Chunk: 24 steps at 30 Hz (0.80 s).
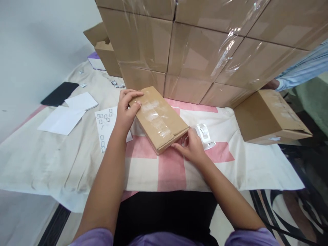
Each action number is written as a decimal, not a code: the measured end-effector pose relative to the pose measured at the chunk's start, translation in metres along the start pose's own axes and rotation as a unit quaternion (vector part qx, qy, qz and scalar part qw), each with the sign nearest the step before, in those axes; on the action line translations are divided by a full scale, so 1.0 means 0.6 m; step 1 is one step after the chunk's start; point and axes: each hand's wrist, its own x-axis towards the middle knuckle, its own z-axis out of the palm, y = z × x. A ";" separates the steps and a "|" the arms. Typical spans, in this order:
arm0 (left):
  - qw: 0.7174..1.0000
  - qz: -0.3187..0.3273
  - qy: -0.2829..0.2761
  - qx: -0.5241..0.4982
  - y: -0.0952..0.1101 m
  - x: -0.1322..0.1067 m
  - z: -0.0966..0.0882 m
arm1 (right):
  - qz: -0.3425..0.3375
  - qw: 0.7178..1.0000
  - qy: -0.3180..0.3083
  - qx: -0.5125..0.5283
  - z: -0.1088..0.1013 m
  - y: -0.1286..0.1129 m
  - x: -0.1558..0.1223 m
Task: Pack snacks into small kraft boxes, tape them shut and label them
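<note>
A flat brown cardboard box [160, 119] with clear tape along its top lies on the white and pink cloth [77, 160] in the middle. My left hand [127, 109] grips the box's far left end, fingers curled over the edge. At the box's near right corner my right hand [191, 145] presses its fingers against the side. A white tape dispenser [204, 135] sits just right of my right hand.
A wall of wrapped cartons [205, 48] stands behind. Another brown box [269, 118] lies at right, near another person's sleeve and hand [294, 77]. White papers [64, 118], a sticker sheet [105, 128] and a black phone [59, 93] lie at left.
</note>
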 end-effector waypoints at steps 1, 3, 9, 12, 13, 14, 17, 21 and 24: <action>1.000 -0.001 0.001 0.002 0.000 0.000 0.000 | -0.003 1.000 0.004 -0.007 0.001 -0.001 -0.001; 1.000 -0.009 0.000 0.010 0.002 0.001 0.000 | -0.009 1.000 0.007 -0.020 0.004 -0.004 -0.002; 0.999 -0.025 0.016 0.011 0.010 0.002 0.004 | -0.025 0.998 0.032 -0.051 0.017 -0.009 -0.005; 0.999 -0.020 0.026 0.003 0.012 0.001 0.007 | 0.011 0.999 0.028 -0.033 0.022 -0.013 -0.006; 0.999 -0.018 0.029 -0.001 0.012 0.000 0.008 | 0.027 0.999 0.021 -0.022 0.022 -0.013 -0.006; 0.999 -0.016 0.032 -0.005 0.012 -0.001 0.009 | 0.040 0.999 0.013 -0.011 0.022 -0.013 -0.005; 0.999 -0.018 0.040 -0.017 0.011 -0.003 0.010 | 0.040 0.999 -0.014 0.020 0.021 -0.003 -0.002; 0.998 -0.019 0.044 -0.030 0.010 -0.005 0.009 | 0.024 0.998 -0.021 0.053 0.022 0.014 0.000; 0.998 -0.019 0.045 -0.029 0.009 -0.005 0.008 | 0.035 0.997 -0.023 0.058 0.022 0.016 0.000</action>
